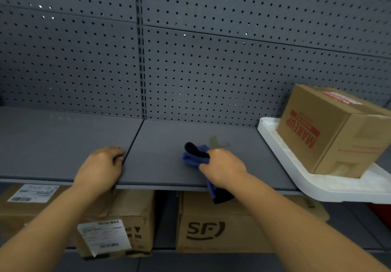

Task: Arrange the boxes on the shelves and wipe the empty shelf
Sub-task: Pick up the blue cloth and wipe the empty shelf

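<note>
My right hand (222, 166) is closed around a blue and black cloth (195, 155), pressed flat on the grey upper shelf (169, 166); part of the cloth hangs over the shelf's front edge. A faint brownish stain (218, 141) marks the shelf just behind the cloth. My left hand (99, 166) rests with curled fingers on the shelf at the seam between two shelf panels. At the right end, a brown cardboard box (336, 132) printed "MAKEUP" sits on a white foam slab (281, 161).
A grey pegboard back wall (190, 49) rises behind the shelf. On the lower shelf stand a labelled worn brown box (118, 229), another labelled box (27, 199) at the left, and an "SF" box (211, 229). The foam slab overhangs the upper shelf's front edge.
</note>
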The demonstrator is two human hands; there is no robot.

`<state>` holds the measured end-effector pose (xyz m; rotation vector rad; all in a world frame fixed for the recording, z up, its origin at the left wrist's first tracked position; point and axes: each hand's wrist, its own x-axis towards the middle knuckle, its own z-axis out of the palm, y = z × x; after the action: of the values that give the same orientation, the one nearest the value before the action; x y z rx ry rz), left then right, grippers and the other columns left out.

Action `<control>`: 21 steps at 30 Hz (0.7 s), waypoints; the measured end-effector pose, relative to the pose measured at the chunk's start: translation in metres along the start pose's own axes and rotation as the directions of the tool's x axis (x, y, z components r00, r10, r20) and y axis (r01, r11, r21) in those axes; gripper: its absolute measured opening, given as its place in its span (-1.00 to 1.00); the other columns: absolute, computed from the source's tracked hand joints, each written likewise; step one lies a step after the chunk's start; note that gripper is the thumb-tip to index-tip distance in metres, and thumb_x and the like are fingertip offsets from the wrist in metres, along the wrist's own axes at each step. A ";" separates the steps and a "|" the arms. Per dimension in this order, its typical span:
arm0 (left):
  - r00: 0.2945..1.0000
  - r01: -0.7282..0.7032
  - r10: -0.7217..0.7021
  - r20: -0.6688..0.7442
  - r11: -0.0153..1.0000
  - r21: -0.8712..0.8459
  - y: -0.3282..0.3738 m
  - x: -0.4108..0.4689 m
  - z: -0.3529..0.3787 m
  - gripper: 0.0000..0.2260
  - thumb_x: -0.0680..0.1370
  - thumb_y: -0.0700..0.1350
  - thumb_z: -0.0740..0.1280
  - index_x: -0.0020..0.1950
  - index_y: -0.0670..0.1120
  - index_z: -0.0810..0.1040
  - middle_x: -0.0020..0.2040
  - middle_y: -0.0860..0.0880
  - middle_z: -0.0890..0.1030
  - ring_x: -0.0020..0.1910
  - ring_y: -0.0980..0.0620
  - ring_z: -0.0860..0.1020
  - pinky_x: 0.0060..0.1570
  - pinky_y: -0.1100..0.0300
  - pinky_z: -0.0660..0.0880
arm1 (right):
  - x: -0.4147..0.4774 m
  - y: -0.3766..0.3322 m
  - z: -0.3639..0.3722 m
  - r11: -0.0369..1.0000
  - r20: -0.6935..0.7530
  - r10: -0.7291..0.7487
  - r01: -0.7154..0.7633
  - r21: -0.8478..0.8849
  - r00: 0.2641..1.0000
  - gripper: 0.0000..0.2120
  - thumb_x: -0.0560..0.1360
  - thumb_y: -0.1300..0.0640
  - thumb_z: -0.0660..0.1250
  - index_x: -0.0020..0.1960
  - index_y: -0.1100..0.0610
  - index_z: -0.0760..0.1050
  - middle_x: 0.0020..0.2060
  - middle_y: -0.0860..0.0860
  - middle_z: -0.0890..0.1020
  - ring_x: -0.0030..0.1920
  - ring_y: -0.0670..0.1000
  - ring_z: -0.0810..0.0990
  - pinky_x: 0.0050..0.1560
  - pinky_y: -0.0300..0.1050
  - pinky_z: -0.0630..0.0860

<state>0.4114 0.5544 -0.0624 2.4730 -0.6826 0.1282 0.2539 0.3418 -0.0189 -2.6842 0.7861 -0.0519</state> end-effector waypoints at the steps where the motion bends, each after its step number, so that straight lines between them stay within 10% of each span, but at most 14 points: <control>1: 1.000 0.000 0.000 0.010 1.000 0.008 0.001 0.001 0.001 -0.72 0.57 -0.21 0.23 0.26 -0.18 0.56 0.32 -0.15 0.53 0.29 -0.20 0.46 0.28 0.00 0.37 | 0.000 0.012 -0.004 0.999 -0.010 0.034 -0.034 0.005 0.999 -0.85 0.52 0.05 0.19 0.02 0.07 0.45 -0.21 0.05 0.48 -0.20 0.11 0.50 -0.34 -0.12 0.38; 16: 0.985 0.008 -0.029 0.169 0.993 0.120 0.007 0.041 0.018 -0.63 0.64 -0.06 0.09 0.44 -0.06 0.37 0.52 -0.08 0.25 0.52 -0.16 0.12 0.48 -0.12 -0.02 | 0.044 0.096 -0.036 0.926 -0.150 0.376 -0.365 0.096 0.914 -0.71 0.56 0.19 0.14 -0.33 0.21 0.34 0.09 0.27 0.57 0.13 0.26 0.51 -0.11 -0.09 0.38; 21: 0.977 -0.012 -0.015 0.213 0.992 0.125 0.006 0.049 0.020 -0.61 0.64 -0.03 0.06 0.47 -0.03 0.31 0.54 -0.07 0.20 0.54 -0.14 0.06 0.48 -0.09 -0.07 | 0.077 0.081 -0.028 0.938 -0.152 0.343 -0.329 0.112 0.927 -0.79 0.54 0.09 0.18 -0.16 0.23 0.40 0.08 0.31 0.54 -0.18 0.20 0.48 -0.36 -0.12 0.30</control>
<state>0.4496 0.5170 -0.0644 2.6328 -0.7840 -0.1002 0.2738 0.2280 -0.0248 -2.4510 1.2581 -0.2262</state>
